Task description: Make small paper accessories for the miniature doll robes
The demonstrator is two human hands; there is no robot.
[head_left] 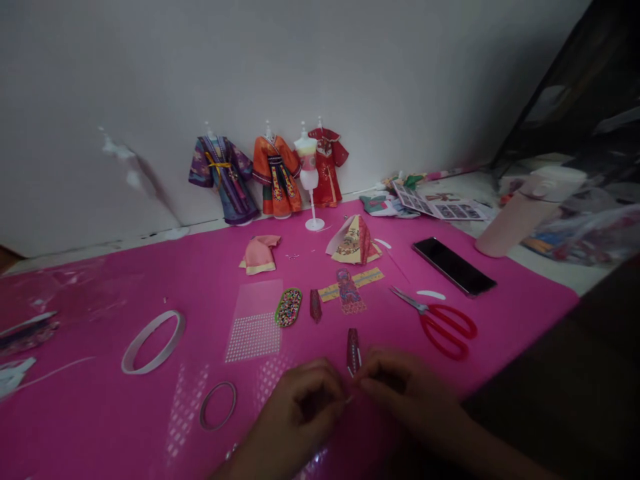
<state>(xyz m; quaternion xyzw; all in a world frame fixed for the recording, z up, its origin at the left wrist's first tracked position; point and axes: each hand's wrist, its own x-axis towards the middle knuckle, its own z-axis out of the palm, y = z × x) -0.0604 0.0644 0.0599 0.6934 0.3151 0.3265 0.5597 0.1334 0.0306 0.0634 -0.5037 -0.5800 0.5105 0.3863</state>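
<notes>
My left hand [305,403] is closed in a pinch near the front of the pink mat. A small pale bit shows at its fingertips, too tiny to name. Close beside it, my right hand [400,380] also pinches, its fingertips by the lower end of a dark red patterned fabric strip [353,347] edged with white and dotted with small beads. Whether the right fingers grip this strip or something finer I cannot make out. Beyond lie a similar small red strip [315,305], a green tray of colourful beads [289,307] and a sheet of stick-on gems [254,337].
Red-handled scissors [445,327] and a black phone [454,267] lie at right, near a pink bottle [530,210]. Tape rolls [153,342] lie at left. Small dressed mannequins, a bare stand [315,223] and doll clothes [355,243] are at the back.
</notes>
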